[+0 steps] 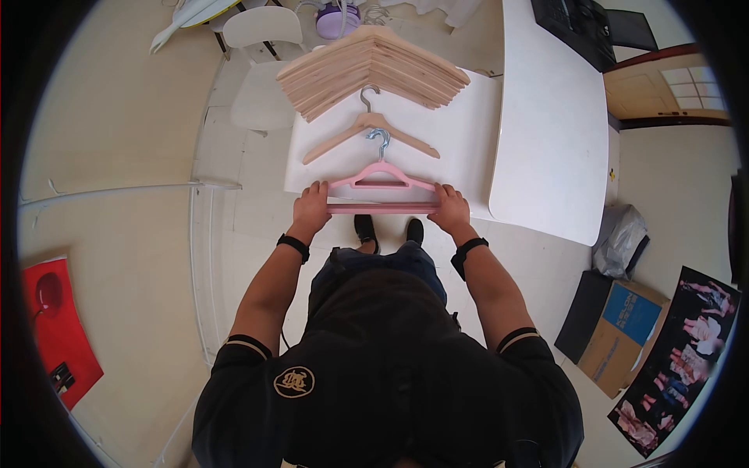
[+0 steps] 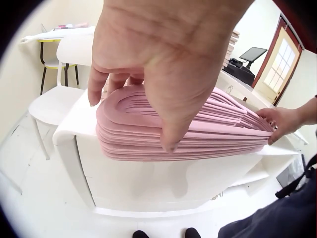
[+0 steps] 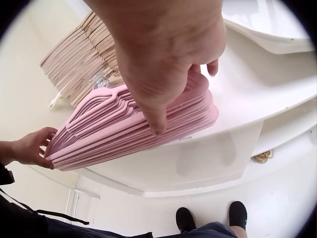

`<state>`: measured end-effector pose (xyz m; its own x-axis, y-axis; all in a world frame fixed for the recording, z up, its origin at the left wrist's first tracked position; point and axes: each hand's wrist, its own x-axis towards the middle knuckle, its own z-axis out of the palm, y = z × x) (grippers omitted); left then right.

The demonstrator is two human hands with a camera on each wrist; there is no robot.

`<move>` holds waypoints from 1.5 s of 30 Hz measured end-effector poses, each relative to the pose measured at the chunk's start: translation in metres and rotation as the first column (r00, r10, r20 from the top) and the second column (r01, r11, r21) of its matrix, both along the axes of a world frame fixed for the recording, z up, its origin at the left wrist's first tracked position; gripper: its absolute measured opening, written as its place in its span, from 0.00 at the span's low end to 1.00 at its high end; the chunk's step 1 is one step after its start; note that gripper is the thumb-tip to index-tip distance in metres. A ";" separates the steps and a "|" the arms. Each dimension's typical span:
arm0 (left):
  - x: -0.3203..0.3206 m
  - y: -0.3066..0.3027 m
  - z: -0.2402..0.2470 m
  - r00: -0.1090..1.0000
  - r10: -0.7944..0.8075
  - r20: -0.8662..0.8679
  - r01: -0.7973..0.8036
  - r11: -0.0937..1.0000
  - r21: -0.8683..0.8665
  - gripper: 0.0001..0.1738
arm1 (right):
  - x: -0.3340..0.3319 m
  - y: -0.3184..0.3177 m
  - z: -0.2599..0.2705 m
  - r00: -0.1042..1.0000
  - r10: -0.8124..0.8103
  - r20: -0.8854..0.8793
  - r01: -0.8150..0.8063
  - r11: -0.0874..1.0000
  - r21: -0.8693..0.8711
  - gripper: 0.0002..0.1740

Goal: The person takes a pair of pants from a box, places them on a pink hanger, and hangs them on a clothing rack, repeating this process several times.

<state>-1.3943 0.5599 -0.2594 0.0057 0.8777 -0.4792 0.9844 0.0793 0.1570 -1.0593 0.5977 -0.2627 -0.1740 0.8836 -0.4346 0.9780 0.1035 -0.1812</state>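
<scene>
A stack of pink hangers [image 1: 382, 208] lies at the front edge of the white table [image 1: 468, 183], hooks pointing away from the person. The left hand [image 1: 311, 209] grips the stack's left end, and the right hand [image 1: 451, 210] grips its right end. In the left wrist view, the left thumb presses the front of the pink stack [image 2: 129, 144], fingers over the top. The right wrist view shows the right hand [image 3: 163, 74] likewise on the pink stack [image 3: 99, 144]. Just beyond the pink hooks lies a wooden hanger [image 1: 370, 121], with a row of wooden hangers [image 1: 370, 70] behind it.
A white chair [image 1: 265, 90] stands left of the table. To the right is a higher white counter [image 1: 550, 132] with black equipment [image 1: 577, 31]. A cardboard box [image 1: 624, 335] and a plastic bag [image 1: 620, 242] are on the floor at the right.
</scene>
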 end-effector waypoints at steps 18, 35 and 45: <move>0.008 -0.028 0.022 0.996 0.081 0.024 -0.084 0.971 0.225 0.52 | 0.029 0.005 0.024 0.986 0.134 -0.100 -0.117 0.981 0.154 0.52; 0.118 -0.435 -0.089 0.353 0.932 0.083 -0.817 0.350 -0.458 0.32 | -0.003 0.005 0.038 0.637 0.617 -0.462 -0.574 0.780 0.250 0.17; 0.218 -0.564 -0.101 -0.161 0.928 0.337 -0.957 -0.063 -0.284 0.32 | -0.098 -0.087 -0.009 0.270 0.881 -0.389 -0.936 0.335 0.108 0.16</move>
